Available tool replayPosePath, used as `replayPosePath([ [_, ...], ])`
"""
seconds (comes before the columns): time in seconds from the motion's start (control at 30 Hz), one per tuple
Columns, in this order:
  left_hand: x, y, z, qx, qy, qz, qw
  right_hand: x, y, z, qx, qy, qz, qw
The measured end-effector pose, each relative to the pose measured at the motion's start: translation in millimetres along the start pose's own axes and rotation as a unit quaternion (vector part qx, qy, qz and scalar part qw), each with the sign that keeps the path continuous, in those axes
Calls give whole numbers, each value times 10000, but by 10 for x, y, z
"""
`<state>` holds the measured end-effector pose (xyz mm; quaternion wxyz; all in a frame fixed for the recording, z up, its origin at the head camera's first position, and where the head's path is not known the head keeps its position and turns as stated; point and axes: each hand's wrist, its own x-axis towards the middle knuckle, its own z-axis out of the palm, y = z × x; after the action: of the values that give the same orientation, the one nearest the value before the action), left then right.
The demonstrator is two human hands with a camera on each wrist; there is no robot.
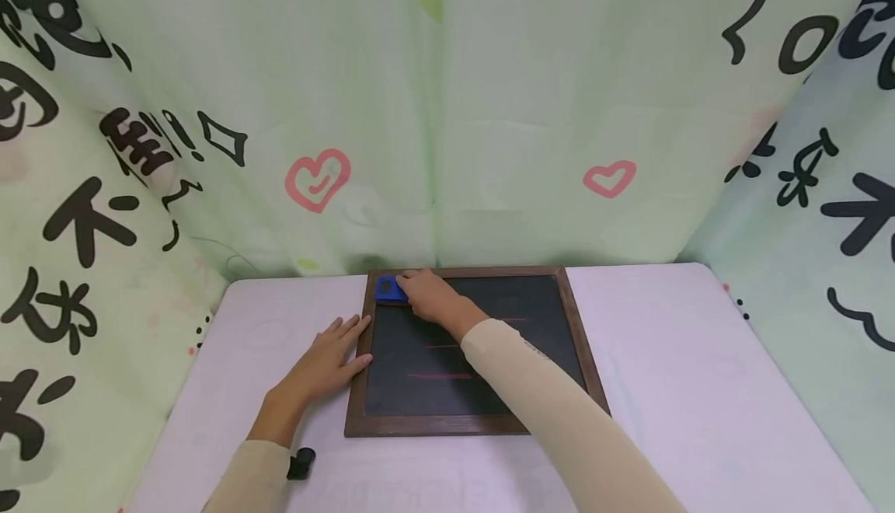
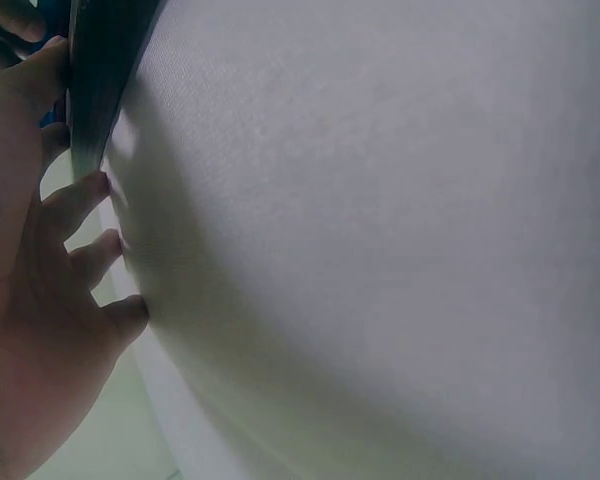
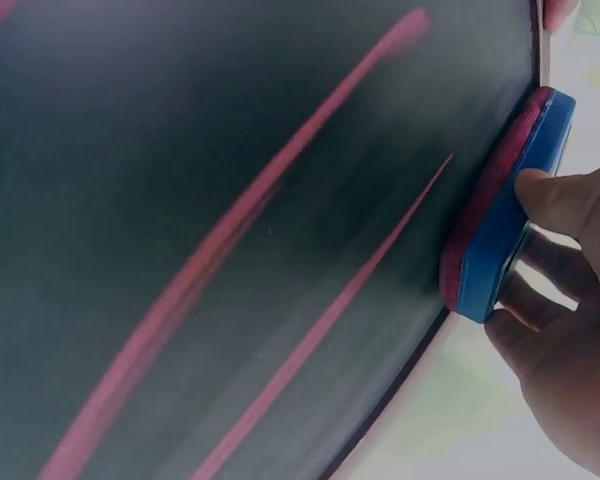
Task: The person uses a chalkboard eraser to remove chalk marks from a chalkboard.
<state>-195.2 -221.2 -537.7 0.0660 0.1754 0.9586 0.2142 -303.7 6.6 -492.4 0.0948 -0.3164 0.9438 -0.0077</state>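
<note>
A chalkboard with a brown wooden frame [image 1: 447, 425] lies on the table. Pink chalk lines [image 1: 440, 377] run across its dark surface, partly covered by the right forearm in the head view. My right hand [image 1: 433, 297] grips a blue eraser [image 1: 387, 291] at the board's far left corner. The right wrist view shows thumb and fingers around the blue back of the eraser [image 3: 518, 220], its reddish felt [image 3: 485, 205] against the board. My left hand [image 1: 329, 361] has its fingers spread, with fingertips and thumb touching the left side of the frame.
The board rests on a table with a pale cover [image 1: 699, 389]. A light green curtain [image 1: 503, 109] with hearts and black lettering hangs right behind the table and along both sides. A small black device [image 1: 302, 464] sits at the left wrist.
</note>
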Motion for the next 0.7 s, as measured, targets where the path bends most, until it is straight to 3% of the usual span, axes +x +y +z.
replayPosePath([
  [0.7,-6,-27,6,-82,-26,18,10000,-66,-20,-18,188,-48,285,9994],
])
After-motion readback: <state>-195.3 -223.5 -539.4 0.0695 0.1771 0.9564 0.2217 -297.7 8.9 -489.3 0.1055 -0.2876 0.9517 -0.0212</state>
